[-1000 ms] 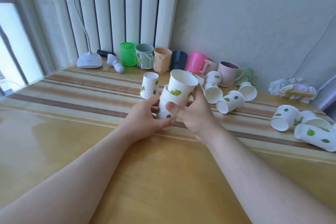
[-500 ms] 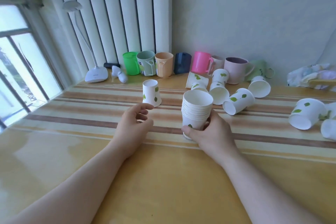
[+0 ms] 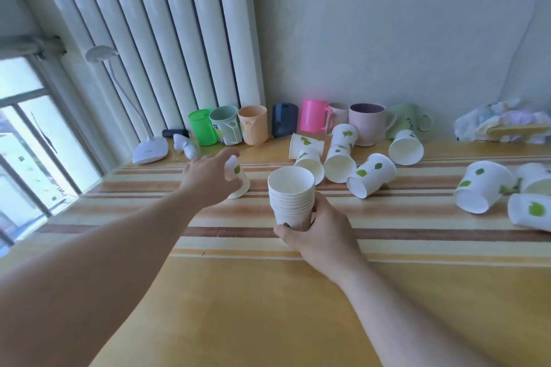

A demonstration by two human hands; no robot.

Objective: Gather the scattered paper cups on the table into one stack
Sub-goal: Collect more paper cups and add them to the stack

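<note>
a: stack (image 3: 291, 197) of nested paper cups stands upright at frame centre on the striped table (image 3: 387, 235), mouth up. right hand (image 3: 320, 232) grasps its base, thumb curled round the front, fingers behind.

b: left hand?

a: left hand (image 3: 208, 180) is stretched out to the left of the stack, over an upside-down paper cup (image 3: 238, 180) with a green leaf print. fingers loosely curved around it. blurred, so cannot tell whether it actually grips the cup or only touches it.

b: loose cups?

a: cluster of loose cups (image 3: 340, 158) just behind the stack toward upper centre, most lying on their sides, one upright at the back. one more tipped cup (image 3: 371, 174) right of the cluster, mouth toward the camera. another group of three tipped cups (image 3: 484, 186) at the right edge, well apart from the stack.

b: background?

a: row of coloured mugs (image 3: 256, 125) along the wall at the back of the table: green, grey, orange, navy, pink, mauve. white desk lamp (image 3: 150, 150) at left by the window. crumpled bag (image 3: 504, 125) at upper right.
</note>
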